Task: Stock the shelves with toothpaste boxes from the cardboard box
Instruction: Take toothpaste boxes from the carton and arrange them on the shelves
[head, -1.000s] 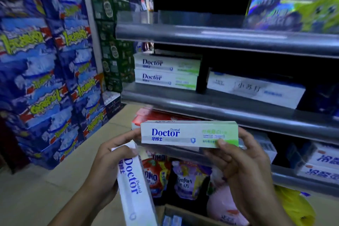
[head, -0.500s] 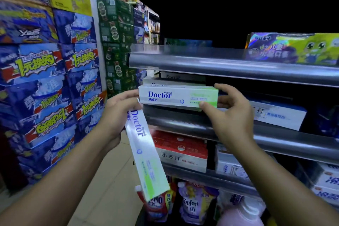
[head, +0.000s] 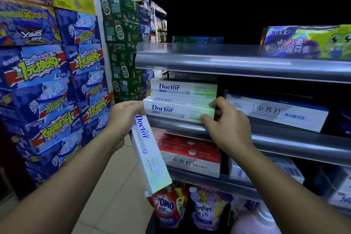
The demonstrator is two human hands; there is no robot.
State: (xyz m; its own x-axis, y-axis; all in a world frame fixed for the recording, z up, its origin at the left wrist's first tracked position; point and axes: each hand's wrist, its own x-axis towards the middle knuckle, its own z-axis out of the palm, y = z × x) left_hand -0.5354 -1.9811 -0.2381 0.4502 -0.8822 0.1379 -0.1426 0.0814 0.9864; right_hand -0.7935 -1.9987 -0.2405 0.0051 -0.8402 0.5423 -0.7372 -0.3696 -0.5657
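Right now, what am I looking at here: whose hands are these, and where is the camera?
No machine here: one camera worn on a person's head looks down at their bare hands in a shop aisle. The right hand pinches one end of a toothpaste box at the shelf edge, just below a stocked box. The left hand touches its other end and also grips a second box, which hangs down. A red box lies on the shelf beneath.
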